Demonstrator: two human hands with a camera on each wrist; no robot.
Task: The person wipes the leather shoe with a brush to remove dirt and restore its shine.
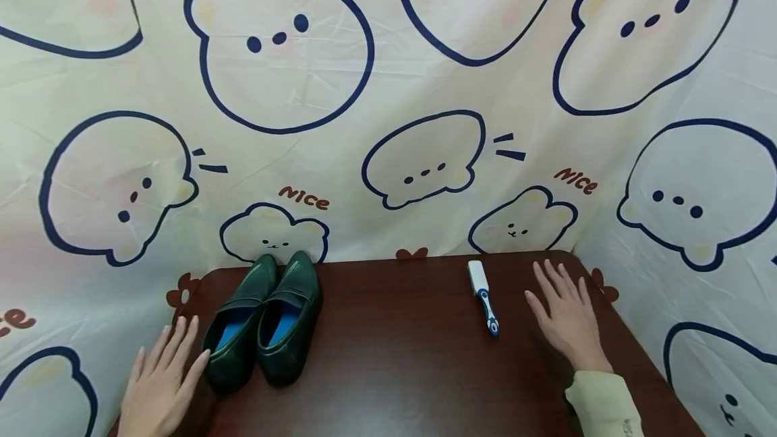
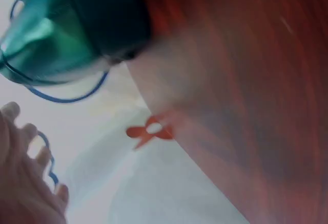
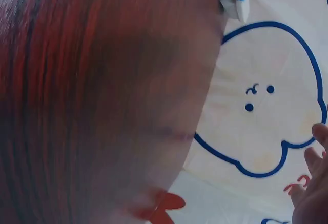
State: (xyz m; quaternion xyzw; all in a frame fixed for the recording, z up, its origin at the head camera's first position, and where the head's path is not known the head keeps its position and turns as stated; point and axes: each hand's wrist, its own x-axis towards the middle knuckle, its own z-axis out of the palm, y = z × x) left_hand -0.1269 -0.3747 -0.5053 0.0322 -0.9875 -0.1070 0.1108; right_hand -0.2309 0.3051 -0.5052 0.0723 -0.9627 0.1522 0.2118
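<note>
Left hand (image 1: 156, 377) and right hand (image 1: 567, 319) are empty, fingers (image 1: 544, 280) apart. The green loafers (image 1: 283, 294) are probably best steadied at the heel (image 1: 282, 366), the brush (image 1: 483, 294) gripped by its handle (image 1: 488, 315).

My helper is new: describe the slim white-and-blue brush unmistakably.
On the dark brown table, near the far edge, look left of the right hand. There lies the slim white-and-blue brush, white head pointing away. Its straight handle sets it apart from the glossy green shoes.
</note>
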